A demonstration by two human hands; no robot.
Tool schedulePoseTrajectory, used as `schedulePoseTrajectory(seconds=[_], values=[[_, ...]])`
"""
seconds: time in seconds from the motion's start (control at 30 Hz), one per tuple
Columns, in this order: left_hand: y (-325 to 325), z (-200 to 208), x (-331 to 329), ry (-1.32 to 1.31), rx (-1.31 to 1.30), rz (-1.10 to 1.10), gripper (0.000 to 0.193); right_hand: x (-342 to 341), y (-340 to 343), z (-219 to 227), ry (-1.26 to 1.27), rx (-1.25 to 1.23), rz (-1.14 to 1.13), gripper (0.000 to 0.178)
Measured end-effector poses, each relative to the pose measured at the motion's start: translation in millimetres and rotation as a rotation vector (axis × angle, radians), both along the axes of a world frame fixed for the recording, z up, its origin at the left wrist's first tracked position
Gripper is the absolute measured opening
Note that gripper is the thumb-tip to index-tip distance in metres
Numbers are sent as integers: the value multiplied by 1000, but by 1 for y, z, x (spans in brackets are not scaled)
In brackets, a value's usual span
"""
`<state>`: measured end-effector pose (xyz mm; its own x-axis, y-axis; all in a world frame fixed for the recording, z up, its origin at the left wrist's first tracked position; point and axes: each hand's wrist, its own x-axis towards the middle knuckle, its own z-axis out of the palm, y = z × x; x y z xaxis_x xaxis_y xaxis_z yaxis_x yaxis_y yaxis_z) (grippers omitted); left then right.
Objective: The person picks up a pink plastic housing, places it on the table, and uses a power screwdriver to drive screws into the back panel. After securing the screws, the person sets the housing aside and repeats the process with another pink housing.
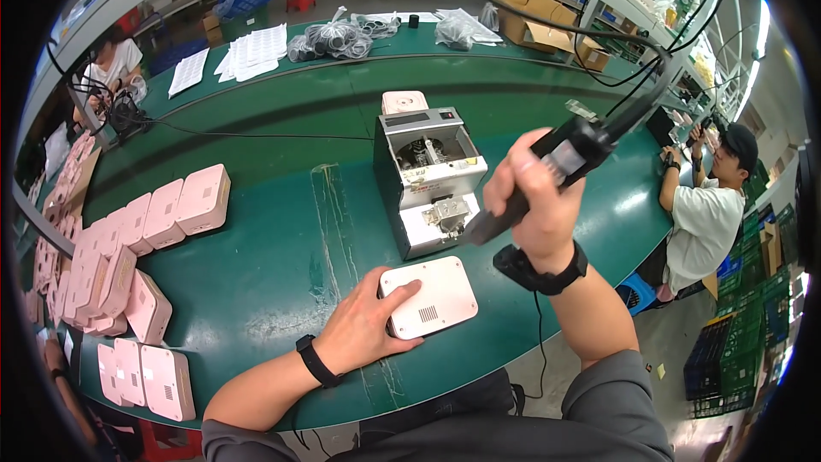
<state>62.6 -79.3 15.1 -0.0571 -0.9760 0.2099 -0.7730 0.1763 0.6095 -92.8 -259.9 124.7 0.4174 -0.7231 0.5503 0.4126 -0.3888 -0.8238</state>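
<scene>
My left hand point(359, 321) grips a pale pink plastic box point(443, 291) lying on the green table, thumb across its top and fingers along its left side. Small slots and corner holes show on the box's upper face. Raised above the table, my right hand point(547, 210) is closed around a black electric screwdriver point(583, 144), its cable running up and to the right. The lower end of the screwdriver is blurred and points down left, near a screw feeder point(432, 175). This grey and black machine stands just beyond the pink box.
Many pink boxes point(203, 197) are lined up and piled on the left, with several standing on edge point(168, 383) near the front. Another pink box point(404, 102) sits behind the feeder. Bagged cables point(333, 38) lie across the back. Co-workers sit at right point(705, 214) and far left point(111, 68).
</scene>
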Motion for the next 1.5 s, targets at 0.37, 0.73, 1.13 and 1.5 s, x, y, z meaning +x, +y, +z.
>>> schedulePoseTrajectory(seconds=[0.37,0.73,1.13,1.5], values=[[1,-3,2,-28,-25,-26,84,15,2,11,13,63,-25,14],[3,-3,3,-31,-31,-7,84,22,26,-4,-7,45,83,14],[2,11,-8,-48,-20,14,91,30,30,-17,-53,204,91,10],[-9,11,-17,-73,-93,-85,90,24,20,-19,-41,95,62,13]])
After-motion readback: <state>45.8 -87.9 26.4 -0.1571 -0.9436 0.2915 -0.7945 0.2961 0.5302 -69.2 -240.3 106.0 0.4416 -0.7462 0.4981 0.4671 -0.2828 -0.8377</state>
